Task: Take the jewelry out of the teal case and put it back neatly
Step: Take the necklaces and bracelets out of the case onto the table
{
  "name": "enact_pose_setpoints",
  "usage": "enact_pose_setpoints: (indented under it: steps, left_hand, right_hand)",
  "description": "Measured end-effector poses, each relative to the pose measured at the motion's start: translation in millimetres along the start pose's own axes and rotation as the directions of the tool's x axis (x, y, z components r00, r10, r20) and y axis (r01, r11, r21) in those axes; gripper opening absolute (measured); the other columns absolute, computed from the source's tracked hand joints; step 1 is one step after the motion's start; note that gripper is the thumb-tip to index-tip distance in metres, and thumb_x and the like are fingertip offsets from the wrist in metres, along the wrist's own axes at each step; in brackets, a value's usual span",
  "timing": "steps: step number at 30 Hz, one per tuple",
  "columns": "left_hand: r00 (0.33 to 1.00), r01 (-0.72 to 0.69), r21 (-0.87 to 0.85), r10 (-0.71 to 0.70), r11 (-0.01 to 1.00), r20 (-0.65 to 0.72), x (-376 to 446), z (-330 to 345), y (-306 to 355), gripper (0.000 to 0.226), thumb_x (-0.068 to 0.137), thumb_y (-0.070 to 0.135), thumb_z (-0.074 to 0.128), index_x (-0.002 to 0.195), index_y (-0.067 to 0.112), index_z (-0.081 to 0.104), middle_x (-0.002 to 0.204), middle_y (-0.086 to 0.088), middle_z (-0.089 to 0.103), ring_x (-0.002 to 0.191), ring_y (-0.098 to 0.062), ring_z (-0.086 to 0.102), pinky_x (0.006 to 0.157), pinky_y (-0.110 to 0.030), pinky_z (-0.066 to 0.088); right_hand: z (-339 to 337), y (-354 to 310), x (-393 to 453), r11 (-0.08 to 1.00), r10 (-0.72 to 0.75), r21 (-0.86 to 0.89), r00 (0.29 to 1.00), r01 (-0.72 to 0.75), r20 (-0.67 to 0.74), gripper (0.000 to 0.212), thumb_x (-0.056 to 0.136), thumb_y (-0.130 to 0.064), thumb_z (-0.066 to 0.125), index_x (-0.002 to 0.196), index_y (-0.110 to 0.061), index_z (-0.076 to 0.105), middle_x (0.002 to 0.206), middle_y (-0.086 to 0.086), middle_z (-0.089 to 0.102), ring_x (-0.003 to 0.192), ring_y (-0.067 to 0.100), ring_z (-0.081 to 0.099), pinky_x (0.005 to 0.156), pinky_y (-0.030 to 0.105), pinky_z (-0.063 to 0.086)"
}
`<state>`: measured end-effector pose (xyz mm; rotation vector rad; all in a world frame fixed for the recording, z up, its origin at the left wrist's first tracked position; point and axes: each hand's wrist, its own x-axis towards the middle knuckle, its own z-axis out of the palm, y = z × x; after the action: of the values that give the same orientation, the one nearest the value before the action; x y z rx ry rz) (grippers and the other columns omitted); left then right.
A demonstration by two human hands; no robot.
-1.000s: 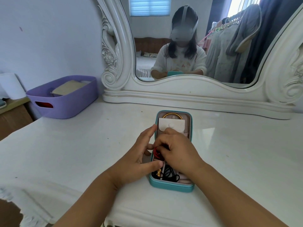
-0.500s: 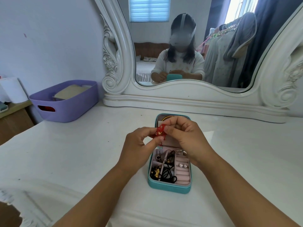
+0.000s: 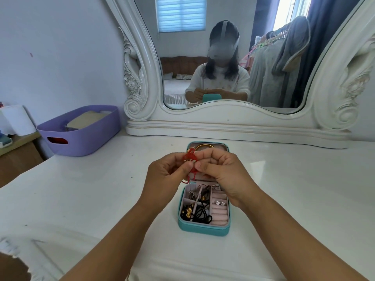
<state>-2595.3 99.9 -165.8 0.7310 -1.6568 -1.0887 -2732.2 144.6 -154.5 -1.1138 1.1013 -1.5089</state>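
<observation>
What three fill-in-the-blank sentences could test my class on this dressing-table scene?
1. Both hands, left hand and right hand, pinch a tangled ____ cord bracelet.
2. The open teal jewelry case has a ____ lining.
3. The coiled black cord lies ____ the case.
4. The purple plastic basket stands to the case's ____.

Missing words: red; pink; inside; left
</observation>
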Motion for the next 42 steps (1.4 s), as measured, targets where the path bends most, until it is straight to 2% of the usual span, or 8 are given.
enact_pose_setpoints:
  steps: [6, 10, 15, 19, 24, 31, 35, 42]
  left_hand:
    - [0.994, 0.09, -0.037, -0.087, 0.995, 0.067, 3.4, -2.8, 1.7, 0.034, 0.084, 0.002, 0.061, 0.103, 0.03, 0.065, 0.078, 0.002, 0.069, 0.068, -0.001, 0.062, 0.063, -0.011, 0.05]
    - [0.994, 0.071, 0.005, -0.071, 0.997, 0.087, 4.9, -3.3, 4.7, 0.027, 0.082, 0.001, 0.062, 0.096, 0.022, 0.07, 0.078, 0.006, 0.072, 0.069, 0.0, 0.064, 0.063, -0.011, 0.049]
    - [0.998, 0.049, 0.121, -0.044, 0.991, -0.045, 6.9, -5.7, 3.7, 0.022, 0.079, 0.01, 0.068, 0.082, 0.032, 0.073, 0.077, 0.005, 0.075, 0.073, -0.012, 0.067, 0.072, -0.019, 0.055]
    - [0.994, 0.091, -0.049, -0.094, 0.995, -0.064, 8.2, -3.0, 13.5, 0.021, 0.08, 0.007, 0.067, 0.081, 0.027, 0.072, 0.057, 0.01, 0.068, 0.048, -0.002, 0.052, 0.048, -0.012, 0.043]
    - [0.996, 0.074, -0.102, -0.08, 0.992, -0.051, 9.6, -3.6, 21.5, 0.021, 0.082, 0.006, 0.064, 0.083, 0.025, 0.072, 0.058, 0.005, 0.069, 0.049, -0.008, 0.057, 0.05, -0.018, 0.05]
    - [0.991, 0.1, -0.017, -0.101, 0.995, -0.086, 9.5, -7.0, 18.0, 0.015, 0.083, 0.011, 0.064, 0.079, 0.023, 0.072, 0.056, 0.007, 0.068, 0.046, -0.006, 0.057, 0.048, -0.018, 0.05]
    - [0.993, 0.103, 0.026, -0.102, 0.994, -0.059, 8.4, 0.9, 15.3, 0.016, 0.084, 0.011, 0.064, 0.076, 0.023, 0.072, 0.061, 0.006, 0.069, 0.057, -0.005, 0.062, 0.056, -0.016, 0.053]
    - [0.99, 0.076, 0.098, -0.087, 0.992, 0.111, 3.9, 23.5, 20.2, 0.031, 0.09, 0.006, 0.052, 0.088, 0.032, 0.069, 0.066, 0.017, 0.065, 0.06, 0.004, 0.056, 0.059, -0.007, 0.043]
  right_hand:
    - [0.4, 2.4, 0.8, 0.996, -0.016, -0.092, 1.0, 0.018, 0.023, 0.02, 0.08, 0.008, 0.06, 0.098, 0.0, 0.065, 0.085, 0.021, 0.067, 0.081, 0.034, 0.066, 0.08, 0.04, 0.056]
    - [-0.6, 3.2, 1.9, 0.99, -0.028, -0.135, 0.999, 0.03, 0.021, 0.018, 0.081, 0.009, 0.059, 0.098, 0.003, 0.063, 0.074, 0.015, 0.063, 0.063, 0.021, 0.062, 0.063, 0.024, 0.055]
    - [-2.3, 4.2, 0.8, 0.995, -0.02, -0.099, 1.0, 0.022, 0.024, 0.028, 0.081, 0.009, 0.058, 0.107, 0.002, 0.061, 0.086, 0.015, 0.064, 0.077, 0.022, 0.064, 0.058, 0.019, 0.055]
    - [0.6, 6.3, 1.7, 0.992, 0.048, -0.122, 0.997, -0.04, 0.064, 0.038, 0.078, 0.012, 0.054, 0.112, -0.006, 0.058, 0.092, 0.012, 0.064, 0.048, 0.008, 0.055, 0.041, 0.016, 0.038]
    - [3.3, 10.8, 0.3, 0.989, 0.116, -0.108, 0.979, -0.099, 0.165, 0.032, 0.08, 0.007, 0.058, 0.107, -0.011, 0.058, 0.076, 0.006, 0.068, 0.048, 0.013, 0.057, 0.047, 0.022, 0.041]
    - [0.3, 6.5, 1.6, 0.998, 0.054, -0.033, 0.995, -0.051, 0.084, 0.033, 0.082, -0.001, 0.055, 0.113, -0.01, 0.059, 0.079, 0.006, 0.065, 0.055, 0.014, 0.059, 0.052, 0.022, 0.043]
    - [-4.6, -3.0, -0.1, 0.994, -0.038, -0.102, 0.999, 0.036, -0.011, 0.009, 0.085, -0.006, 0.058, 0.088, -0.01, 0.066, 0.063, 0.001, 0.062, 0.05, 0.006, 0.054, 0.054, 0.018, 0.05]
    - [-32.0, -9.6, -3.5, 0.997, -0.059, 0.044, 0.99, 0.065, -0.128, 0.023, 0.086, -0.004, 0.048, 0.068, -0.014, 0.057, 0.07, 0.009, 0.069, 0.067, 0.015, 0.06, 0.064, 0.022, 0.048]
